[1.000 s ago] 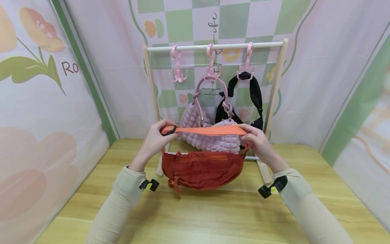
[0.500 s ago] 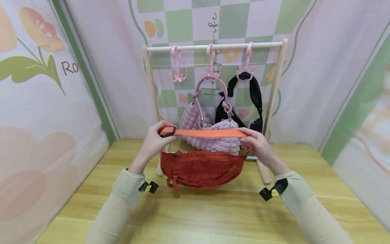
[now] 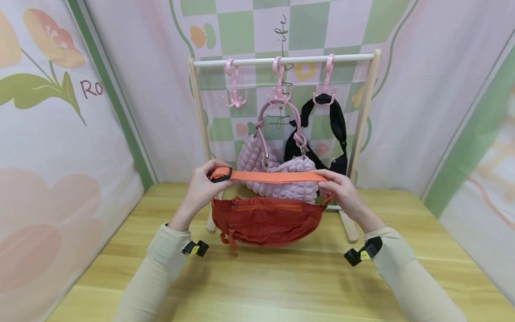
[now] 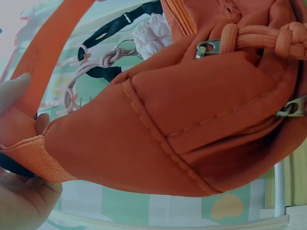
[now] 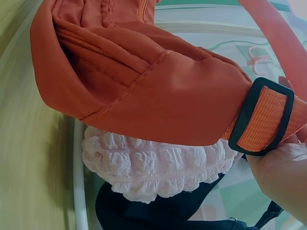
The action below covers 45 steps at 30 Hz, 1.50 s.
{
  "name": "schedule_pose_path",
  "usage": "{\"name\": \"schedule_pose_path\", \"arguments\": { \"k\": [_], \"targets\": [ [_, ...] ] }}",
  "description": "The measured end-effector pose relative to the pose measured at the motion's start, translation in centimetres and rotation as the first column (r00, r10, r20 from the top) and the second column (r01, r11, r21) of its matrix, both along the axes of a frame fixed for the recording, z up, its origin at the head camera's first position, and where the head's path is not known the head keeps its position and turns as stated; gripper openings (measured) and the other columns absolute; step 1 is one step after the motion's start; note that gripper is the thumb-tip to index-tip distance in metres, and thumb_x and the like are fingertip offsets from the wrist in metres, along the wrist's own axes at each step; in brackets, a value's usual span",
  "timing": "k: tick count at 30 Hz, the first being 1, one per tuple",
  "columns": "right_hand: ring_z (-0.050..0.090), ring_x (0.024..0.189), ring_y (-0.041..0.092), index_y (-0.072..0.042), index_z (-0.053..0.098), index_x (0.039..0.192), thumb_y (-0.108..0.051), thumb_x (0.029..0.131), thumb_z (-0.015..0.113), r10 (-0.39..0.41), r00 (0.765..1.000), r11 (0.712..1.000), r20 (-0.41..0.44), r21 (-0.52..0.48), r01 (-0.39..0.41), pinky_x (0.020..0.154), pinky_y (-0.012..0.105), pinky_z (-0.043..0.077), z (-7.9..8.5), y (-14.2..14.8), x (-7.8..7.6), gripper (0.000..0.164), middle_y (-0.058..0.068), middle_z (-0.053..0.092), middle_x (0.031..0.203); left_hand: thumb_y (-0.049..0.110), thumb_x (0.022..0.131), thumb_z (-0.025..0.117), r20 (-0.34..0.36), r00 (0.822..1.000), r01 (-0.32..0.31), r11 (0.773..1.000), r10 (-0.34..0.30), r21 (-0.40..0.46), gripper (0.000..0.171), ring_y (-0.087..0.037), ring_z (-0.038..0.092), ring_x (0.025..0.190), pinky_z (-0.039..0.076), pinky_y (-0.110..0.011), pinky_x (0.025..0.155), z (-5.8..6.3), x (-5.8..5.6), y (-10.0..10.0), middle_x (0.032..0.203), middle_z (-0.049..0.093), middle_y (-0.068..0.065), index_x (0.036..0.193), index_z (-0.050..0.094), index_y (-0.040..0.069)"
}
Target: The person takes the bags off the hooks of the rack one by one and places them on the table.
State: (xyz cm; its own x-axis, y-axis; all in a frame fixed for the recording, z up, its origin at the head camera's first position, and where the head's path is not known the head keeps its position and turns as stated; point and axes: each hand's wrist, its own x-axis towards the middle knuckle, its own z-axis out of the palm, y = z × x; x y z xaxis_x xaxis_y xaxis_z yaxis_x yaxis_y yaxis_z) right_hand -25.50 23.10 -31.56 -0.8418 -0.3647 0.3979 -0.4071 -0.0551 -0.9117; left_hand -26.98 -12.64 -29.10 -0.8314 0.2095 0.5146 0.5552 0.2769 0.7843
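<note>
A rust-red waist bag (image 3: 267, 221) hangs in the air above the table, below its bright orange strap (image 3: 277, 177). My left hand (image 3: 203, 185) pinches the strap's left end beside a black buckle (image 3: 222, 175). At the other end my right hand (image 3: 342, 190) grips the strap between thumb and fingers, so it stretches nearly level. A second black buckle (image 5: 261, 116) shows by the right hand in the right wrist view. Zip pulls with an orange cord (image 4: 264, 38) dangle from the bag's left side. Behind it, a pink puffy handbag (image 3: 257, 154) is partly covered.
A wooden rack (image 3: 364, 116) with a white rail (image 3: 301, 59) stands at the back. Pink hooks hang from it; the left hook (image 3: 234, 89) bears nothing. The pink handbag and a black bag (image 3: 338, 123) hang from the others. Below is a wooden table (image 3: 265, 286).
The strap has sunk slightly and flattened since a second ago. The bag's body has risen a little. Both hands keep their hold.
</note>
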Motion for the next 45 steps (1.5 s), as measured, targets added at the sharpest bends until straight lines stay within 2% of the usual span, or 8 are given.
{"name": "schedule_pose_path", "arguments": {
  "k": [6, 11, 16, 21, 28, 30, 37, 45],
  "targets": [
    [0.036, 0.062, 0.015, -0.017, 0.062, 0.115, -0.006, 0.098, 0.044, 0.003, 1.000, 1.000, 0.008, -0.007, -0.003, 0.053, 0.030, 0.029, -0.3, 0.3, -0.1, 0.027, -0.001, 0.043, 0.073, 0.017, 0.077, 0.079, -0.002, 1.000, -0.011, 1.000, 0.011, 0.003, 0.032, -0.018, 0.058, 0.083, 0.049, -0.025, 0.071, -0.3, 0.0, -0.3, 0.096, 0.065, -0.009, 0.106, 0.066, 0.010],
    [0.039, 0.063, 0.012, -0.017, 0.062, 0.118, -0.005, 0.098, 0.043, 0.021, 1.000, 0.999, 0.014, -0.037, -0.021, 0.055, 0.027, 0.033, -0.4, 0.6, 0.0, 0.030, -0.002, 0.045, 0.074, 0.024, 0.078, 0.079, -0.020, 0.999, -0.038, 0.999, 0.037, -0.007, 0.031, -0.017, 0.060, 0.081, 0.050, -0.028, 0.072, -0.4, 0.1, -0.5, 0.094, 0.066, -0.004, 0.104, 0.066, 0.016],
    [0.040, 0.065, 0.011, -0.016, 0.061, 0.119, -0.006, 0.099, 0.043, 0.029, 1.000, 0.999, 0.012, -0.037, -0.029, 0.056, 0.027, 0.034, -0.4, 0.6, 0.0, 0.029, -0.002, 0.045, 0.075, 0.027, 0.078, 0.079, -0.019, 0.999, -0.045, 0.999, 0.044, -0.012, 0.032, -0.017, 0.061, 0.081, 0.051, -0.027, 0.073, -0.5, 0.1, -0.6, 0.094, 0.067, -0.004, 0.105, 0.066, 0.015],
    [0.037, 0.064, 0.014, -0.014, 0.061, 0.117, -0.007, 0.100, 0.042, 0.032, 0.999, 0.999, 0.003, -0.044, -0.032, 0.056, 0.030, 0.030, -0.4, 0.5, -0.1, 0.027, 0.000, 0.041, 0.072, 0.023, 0.078, 0.079, -0.022, 0.999, -0.042, 0.999, 0.042, 0.012, 0.032, -0.018, 0.060, 0.080, 0.050, -0.025, 0.070, -0.4, 0.2, -0.8, 0.094, 0.066, -0.007, 0.106, 0.066, 0.013],
    [0.037, 0.065, 0.013, -0.017, 0.064, 0.116, -0.010, 0.100, 0.043, 0.002, 1.000, 0.999, 0.027, -0.052, -0.001, 0.057, 0.028, 0.033, -0.5, 0.3, -0.1, 0.027, 0.001, 0.041, 0.074, 0.015, 0.081, 0.075, -0.027, 0.998, -0.055, 0.998, 0.055, 0.018, 0.032, -0.012, 0.059, 0.077, 0.047, -0.021, 0.066, -0.4, 0.3, -0.9, 0.097, 0.067, -0.011, 0.111, 0.065, 0.009],
    [0.038, 0.065, 0.013, -0.017, 0.064, 0.115, -0.009, 0.100, 0.043, 0.001, 1.000, 0.998, 0.028, -0.056, 0.000, 0.057, 0.027, 0.033, -0.5, 0.2, -0.2, 0.027, 0.000, 0.042, 0.075, 0.012, 0.083, 0.073, -0.022, 0.998, -0.056, 0.998, 0.056, 0.016, 0.032, -0.011, 0.058, 0.077, 0.047, -0.020, 0.065, -0.3, 0.6, -0.9, 0.099, 0.067, -0.013, 0.114, 0.064, 0.007],
    [0.041, 0.067, 0.011, -0.019, 0.066, 0.114, -0.009, 0.100, 0.043, 0.003, 0.999, 0.996, 0.032, -0.088, -0.001, 0.059, 0.023, 0.039, -0.6, 0.0, -0.3, 0.028, -0.001, 0.048, 0.078, 0.006, 0.088, 0.065, -0.016, 0.999, -0.050, 0.999, 0.050, -0.003, 0.035, -0.010, 0.054, 0.068, 0.042, -0.021, 0.058, 1.3, 2.9, -0.5, 0.100, 0.066, -0.019, 0.122, 0.059, 0.002],
    [0.043, 0.070, 0.010, -0.011, 0.061, 0.121, -0.011, 0.100, 0.044, 0.018, 1.000, 0.993, 0.025, -0.117, -0.015, 0.060, 0.021, 0.041, -0.9, -0.1, -0.5, 0.027, -0.005, 0.057, 0.093, 0.005, 0.090, 0.063, -0.032, 0.998, -0.048, 0.999, 0.049, 0.008, 0.042, -0.006, 0.048, 0.061, 0.040, -0.019, 0.052, 1.0, 3.0, -0.6, 0.103, 0.065, -0.021, 0.131, 0.055, 0.003]
  ]
}}
